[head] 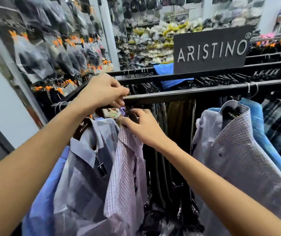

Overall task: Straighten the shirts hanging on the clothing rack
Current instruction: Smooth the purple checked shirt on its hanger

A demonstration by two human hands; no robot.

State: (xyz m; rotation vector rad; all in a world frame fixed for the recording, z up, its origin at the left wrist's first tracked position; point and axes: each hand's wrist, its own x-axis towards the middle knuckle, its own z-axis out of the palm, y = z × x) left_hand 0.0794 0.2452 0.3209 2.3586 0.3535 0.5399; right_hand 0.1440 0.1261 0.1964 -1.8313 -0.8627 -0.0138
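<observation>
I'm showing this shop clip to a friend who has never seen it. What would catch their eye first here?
Probably the two hands meeting at the end of the black rail: the left hand pinching something at the rail's tip, the right hand gripping the collar of a purple checked shirt just below. Next, the dark ARISTINO sign standing on the rack, upper right.

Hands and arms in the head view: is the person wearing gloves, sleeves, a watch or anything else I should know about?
Nothing worn shows. The left hand and right hand are bare, with no gloves, and no rings that can be made out. Both forearms are bare from wrist to frame edge: no sleeve cuffs, watch or bracelet. Any sleeve would start above the elbow, out of view. Motion blur hides fine detail on the fingers.
</observation>
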